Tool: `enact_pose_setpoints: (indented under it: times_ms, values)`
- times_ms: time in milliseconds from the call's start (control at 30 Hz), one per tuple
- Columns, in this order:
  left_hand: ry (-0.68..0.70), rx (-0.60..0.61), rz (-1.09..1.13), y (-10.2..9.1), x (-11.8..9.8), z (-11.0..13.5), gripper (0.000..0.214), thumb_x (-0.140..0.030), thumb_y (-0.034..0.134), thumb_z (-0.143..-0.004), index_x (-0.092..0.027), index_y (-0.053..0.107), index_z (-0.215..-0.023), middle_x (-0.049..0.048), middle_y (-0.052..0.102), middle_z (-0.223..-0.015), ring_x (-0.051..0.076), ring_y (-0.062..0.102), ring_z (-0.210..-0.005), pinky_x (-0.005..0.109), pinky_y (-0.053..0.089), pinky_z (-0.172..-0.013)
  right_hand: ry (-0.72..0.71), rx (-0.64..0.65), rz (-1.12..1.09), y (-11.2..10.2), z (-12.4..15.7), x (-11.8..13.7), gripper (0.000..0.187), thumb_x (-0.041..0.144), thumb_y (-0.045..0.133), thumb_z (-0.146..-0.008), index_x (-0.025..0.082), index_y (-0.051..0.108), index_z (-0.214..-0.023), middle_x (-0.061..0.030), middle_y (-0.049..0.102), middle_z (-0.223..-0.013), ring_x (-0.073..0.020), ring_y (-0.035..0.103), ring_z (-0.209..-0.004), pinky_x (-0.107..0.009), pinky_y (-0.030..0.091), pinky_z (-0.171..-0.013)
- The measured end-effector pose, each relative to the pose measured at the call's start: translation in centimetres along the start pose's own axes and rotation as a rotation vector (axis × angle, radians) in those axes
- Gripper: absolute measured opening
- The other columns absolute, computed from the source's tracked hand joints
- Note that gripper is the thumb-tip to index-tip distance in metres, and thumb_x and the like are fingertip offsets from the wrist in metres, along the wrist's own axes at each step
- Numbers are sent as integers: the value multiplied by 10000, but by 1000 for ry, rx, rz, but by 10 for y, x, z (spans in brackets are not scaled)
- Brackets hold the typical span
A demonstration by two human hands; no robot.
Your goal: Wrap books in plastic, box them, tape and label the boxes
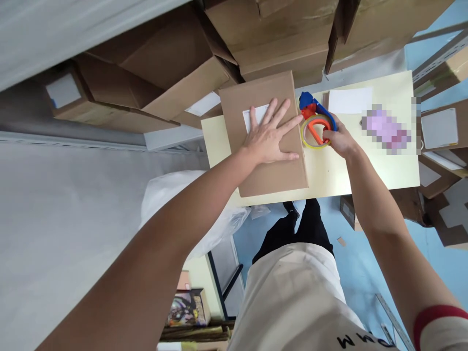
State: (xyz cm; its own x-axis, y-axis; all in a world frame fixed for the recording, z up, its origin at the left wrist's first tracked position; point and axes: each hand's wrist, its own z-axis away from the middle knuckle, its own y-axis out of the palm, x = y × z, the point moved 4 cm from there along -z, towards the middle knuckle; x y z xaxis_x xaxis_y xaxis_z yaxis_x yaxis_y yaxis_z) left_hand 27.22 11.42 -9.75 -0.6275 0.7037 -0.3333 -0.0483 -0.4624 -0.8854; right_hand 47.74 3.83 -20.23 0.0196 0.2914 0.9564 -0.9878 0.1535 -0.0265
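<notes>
A closed cardboard box (270, 178) lies on the pale yellow table (393, 170), with a white label (250, 117) on its top. Fingers spread, my left hand (268, 134) rests flat on the box and covers part of that label. At the box's right side, my right hand (341, 139) is wrapped round a tape dispenser (331, 117), blue with orange-red parts and a roll of clear yellowish tape. The dispenser is close to the box's right edge; I cannot tell whether they touch.
A white paper (351, 100) and a pixelated pink-purple item (385, 127) lie on the table's right part. Large cartons (278, 39) line the shelf behind. More labelled boxes (440, 127) stand at right. A white plastic bag (171, 195) hangs at the table's left.
</notes>
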Motion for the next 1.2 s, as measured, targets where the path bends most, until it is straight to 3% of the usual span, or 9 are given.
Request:
enact_pose_setpoints:
  times_ms: [167,300,367,467,600,700,833,1033,1200]
  values:
    - [-1,-5,18,1,-1,-2,1042,-683,712,-669,-405,255,-1564,1,83,-1686,448,-34,-1523,712,-28,-1162,140,-76,-4,4,119,-29,786,131,611,-620,276,509,-1385,-29,686,-1130,-261,649,-979,-501,552,-926]
    - [-8,-13,19,2,-2,-2,1047,-709,677,-672,-393,243,-1570,-11,107,-1683,419,-64,-1529,669,-44,-1186,228,-133,-54,33,224,-63,809,144,616,-622,282,485,-1408,-46,686,-1185,-265,672,-975,-480,566,-920]
    - [-22,-12,19,2,-3,-2,1053,-717,670,-665,-404,234,-1570,-25,126,-1680,399,-78,-1532,650,-37,-1196,224,-179,-59,52,254,-74,821,151,612,-638,285,450,-1432,-55,664,-1239,-264,668,-1013,-478,550,-953]
    - [-53,-16,24,2,-3,-3,1057,-724,654,-663,-389,233,-1573,-15,130,-1679,415,-88,-1526,675,-11,-1184,212,-251,-99,81,264,-81,841,187,607,-676,294,367,-1475,-76,605,-1343,-274,639,-1112,-502,507,-1019]
    - [-189,-37,47,-5,7,-6,1063,-736,615,-683,-395,168,-1585,-22,98,-1682,420,-108,-1522,694,59,-1172,214,-338,-147,89,232,-77,843,228,575,-719,296,280,-1505,-103,555,-1394,-289,611,-1167,-534,490,-1031]
    - [-322,-33,36,-12,23,-1,1123,-774,590,-673,-373,91,-1596,12,117,-1681,431,-78,-1522,684,105,-1165,178,-356,-131,65,184,-66,826,236,549,-723,283,283,-1504,-104,559,-1375,-287,612,-1145,-540,494,-1019]
    - [-419,-103,-7,-18,35,17,1243,-800,595,-649,-264,16,-1609,137,154,-1665,478,-16,-1509,703,125,-1141,101,-190,-64,26,92,-41,762,244,579,-694,276,414,-1437,-80,624,-1274,-292,617,-1108,-528,509,-997]
    - [-269,-153,-12,-9,12,9,1029,-707,582,-754,-276,178,-1597,117,110,-1678,431,-13,-1527,695,58,-1156,84,30,-93,18,-24,-5,703,250,625,-650,223,518,-1345,-52,691,-1133,-275,630,-1057,-453,543,-924]
    - [-150,-171,36,-5,-1,-8,780,-620,598,-806,-335,404,-1505,46,154,-1676,398,72,-1531,661,12,-1179,68,137,-70,19,-29,0,721,228,634,-652,205,509,-1363,-58,685,-1134,-275,623,-1060,-463,534,-924]
